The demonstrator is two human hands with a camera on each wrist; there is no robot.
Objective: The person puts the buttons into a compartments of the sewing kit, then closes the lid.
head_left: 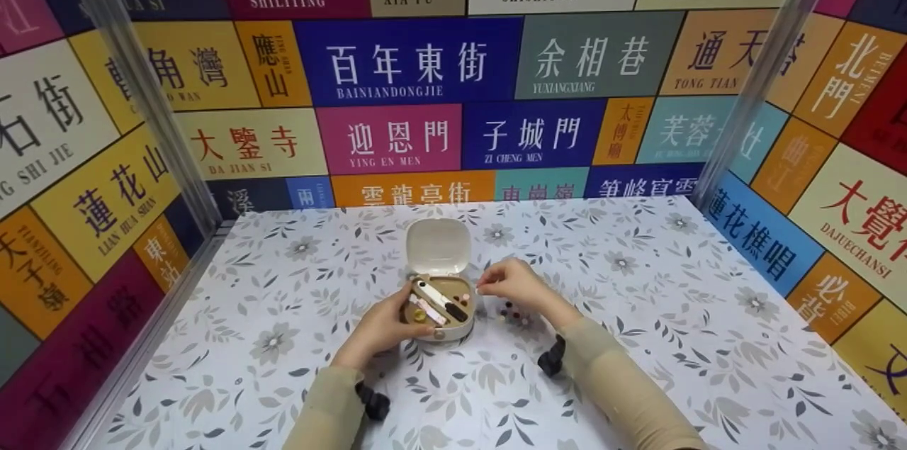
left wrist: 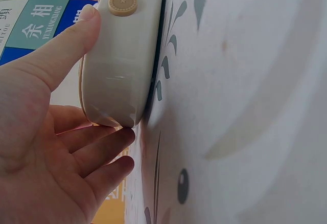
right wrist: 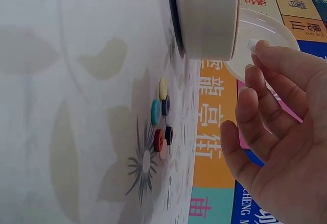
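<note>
Cream oval sewing case (head_left: 439,308) flat on table, hinged lid upright/open, small tools inside; loose coloured buttons (head_left: 514,313) just right.

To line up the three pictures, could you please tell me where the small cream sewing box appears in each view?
Head: sewing box at centre, lid open, left hand on its side.
Left wrist: upper middle, seen side-on.
Right wrist: top centre.
Shared landmark: the floral tablecloth shows in all three.

The person wears long beige-olive sleeves (head_left: 623,386) that reach to both wrists, and a small black camera mount (head_left: 551,358) is strapped under each wrist, with both hands bare.
</note>
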